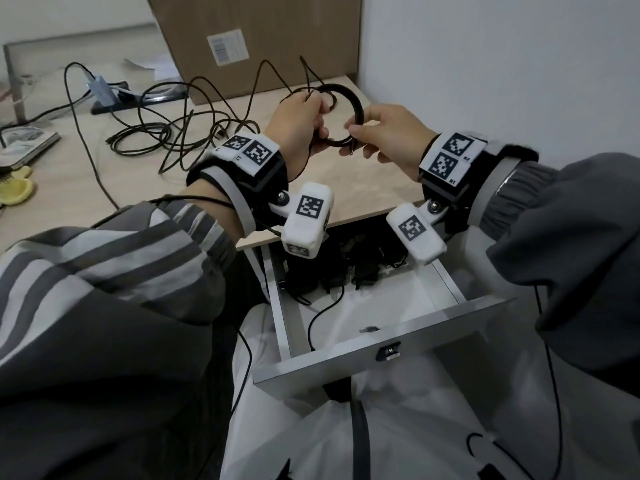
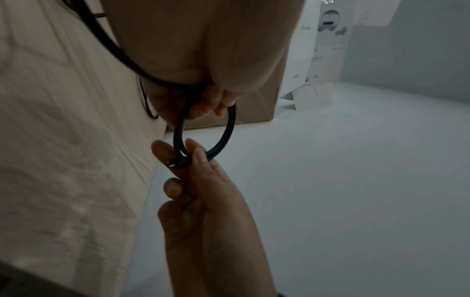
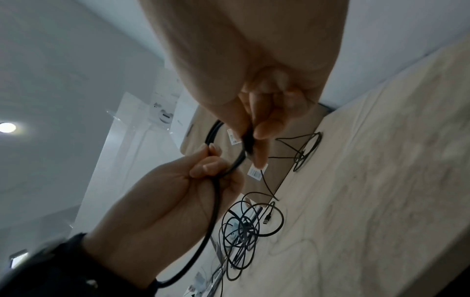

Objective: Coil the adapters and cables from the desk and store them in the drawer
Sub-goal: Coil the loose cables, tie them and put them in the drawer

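Above the desk's right end, both hands hold a small coil of black cable (image 1: 359, 109). My left hand (image 1: 301, 116) grips the coil's left side in its curled fingers, and the cable's tail hangs down past that wrist. At the coil's lower right, my right hand (image 1: 374, 133) pinches the strands and the plug end between thumb and forefinger. The left wrist view shows the coil (image 2: 230, 124) with the right hand's fingers (image 2: 195, 158) on it. In the right wrist view the left hand (image 3: 178, 191) clutches the cable (image 3: 213, 130). Several loose black cables (image 1: 180, 133) lie tangled on the desk.
The white drawer (image 1: 381, 348) stands open below the desk edge, with black adapters (image 1: 346, 268) and a thin cable at its back. A big cardboard box (image 1: 259, 39) stands at the desk's rear. A hub and a dark pad (image 1: 104, 91) lie far left; a wall is on the right.
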The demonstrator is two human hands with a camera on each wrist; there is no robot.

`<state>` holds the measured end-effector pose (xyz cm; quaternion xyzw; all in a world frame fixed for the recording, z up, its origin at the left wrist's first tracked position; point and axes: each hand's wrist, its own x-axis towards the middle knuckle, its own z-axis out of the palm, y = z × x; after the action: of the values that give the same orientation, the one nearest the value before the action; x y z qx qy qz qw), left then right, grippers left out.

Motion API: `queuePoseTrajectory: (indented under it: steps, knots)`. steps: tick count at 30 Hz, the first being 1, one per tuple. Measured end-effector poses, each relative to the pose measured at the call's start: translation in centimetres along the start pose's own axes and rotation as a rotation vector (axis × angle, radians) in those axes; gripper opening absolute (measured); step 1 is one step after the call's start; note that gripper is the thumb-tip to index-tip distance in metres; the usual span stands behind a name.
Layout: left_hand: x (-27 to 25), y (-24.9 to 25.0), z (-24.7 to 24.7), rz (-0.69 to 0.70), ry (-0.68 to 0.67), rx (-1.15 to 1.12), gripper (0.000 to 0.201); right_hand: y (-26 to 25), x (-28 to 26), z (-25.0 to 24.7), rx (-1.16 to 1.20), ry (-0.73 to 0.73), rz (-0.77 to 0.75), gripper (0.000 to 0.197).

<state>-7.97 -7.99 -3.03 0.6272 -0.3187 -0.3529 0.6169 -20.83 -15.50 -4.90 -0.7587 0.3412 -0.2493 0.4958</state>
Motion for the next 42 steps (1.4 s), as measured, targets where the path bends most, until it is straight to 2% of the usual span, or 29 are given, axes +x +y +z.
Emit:
queuePoseTrajectory:
  steps: [5, 8, 10, 13, 15, 18, 22, 27, 31, 34, 38, 40, 42]
  knots:
    - [-0.5, -1.6, 0.0, -0.027, -0.082, 0.244, 0.023, -0.3, 0.3, -0.9, -0.329, -0.051, -0.07, 0.022]
    - [-1.0, -2.5, 0.2, -0.001, -0.157, 0.37, 0.023, -0.5, 0.3, -0.8, -0.521, -0.173, -0.107, 0.017]
    - [-1.1, -2.7, 0.1, 0.014, -0.203, 0.448, 0.025, -0.5, 0.4, -0.6, -0.609, -0.243, -0.107, 0.013]
    - [-1.2, -2.8, -0.3, 0.023, -0.254, 0.49, 0.027, -0.7, 0.5, -0.7, -0.653, -0.288, -0.1, 0.018]
    - [-1.2, -2.8, -0.7, 0.041, -0.256, 0.477, 0.023, -0.5, 0.5, -0.8, -0.578, -0.264, -0.105, 0.024]
    - [-1.3, -3.2, -1.3, 0.057, -0.241, 0.434, 0.018, 0.4, 0.5, -0.3, -0.393, -0.142, -0.106, 0.03]
    - [-1.5, -4.0, -2.1, -0.043, -0.224, 0.358, 0.034, 1.3, 0.9, 0.1, -0.176, 0.037, -0.077, 0.031]
    - [-2.0, -4.4, -2.3, -0.11, -0.248, 0.368, 0.044, 1.9, 1.2, 0.5, 0.077, 0.193, 0.015, 0.03]
    - [-2.1, -4.3, -1.5, -0.057, -0.25, 0.374, 0.039, 1.4, 1.0, 1.7, 0.293, 0.233, 0.076, 0.03]
    - [-1.6, -4.5, -0.8, -0.012, -0.156, 0.26, 0.021, 1.0, 0.9, 2.5, 0.476, 0.251, 0.122, 0.029]
    - [-0.7, -4.7, -0.4, 0.03, 0.016, 0.025, 0.017, 0.8, 0.9, 3.2, 0.649, 0.212, 0.151, 0.023]
    - [-0.6, -4.6, -0.3, 0.036, 0.05, -0.034, 0.019, 0.9, 0.6, 3.4, 0.655, 0.145, 0.197, 0.021]
    - [-0.6, -4.6, -0.1, 0.039, 0.045, -0.086, 0.023, 1.3, 0.2, 3.5, 0.535, 0.046, 0.265, 0.022]
